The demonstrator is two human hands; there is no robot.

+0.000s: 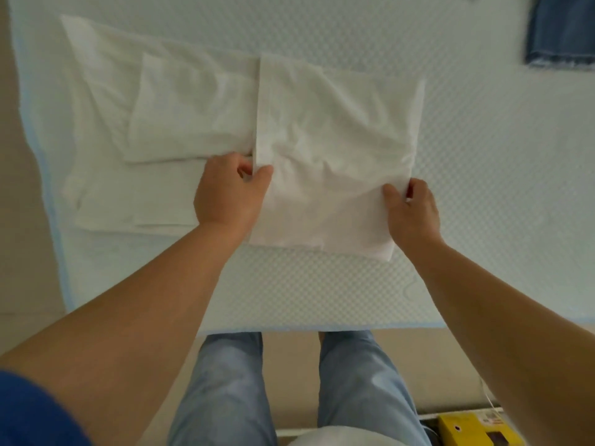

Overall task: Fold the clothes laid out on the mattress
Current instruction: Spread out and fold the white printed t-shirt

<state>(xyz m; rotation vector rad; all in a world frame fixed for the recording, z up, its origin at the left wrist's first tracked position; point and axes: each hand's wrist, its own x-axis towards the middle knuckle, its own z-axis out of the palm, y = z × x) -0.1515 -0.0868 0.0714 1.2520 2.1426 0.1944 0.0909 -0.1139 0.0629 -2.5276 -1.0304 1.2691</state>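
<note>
A white garment (325, 130) lies partly folded on the pale quilted mattress (499, 175). Its right half is doubled over into a rectangle; its left part (106, 123) still spreads flat toward the mattress's left edge, with a folded sleeve on top. My left hand (230, 194) pinches the folded panel's left edge between thumb and fingers. My right hand (410, 209) pinches the panel's right edge near its lower corner. Both hands sit at the near side of the cloth.
A blue denim piece (560, 30) lies at the mattress's far right corner. The mattress's near edge (289, 326) runs just ahead of my legs in light jeans. A yellow box (473, 429) stands on the floor at lower right. Beige floor borders the left side.
</note>
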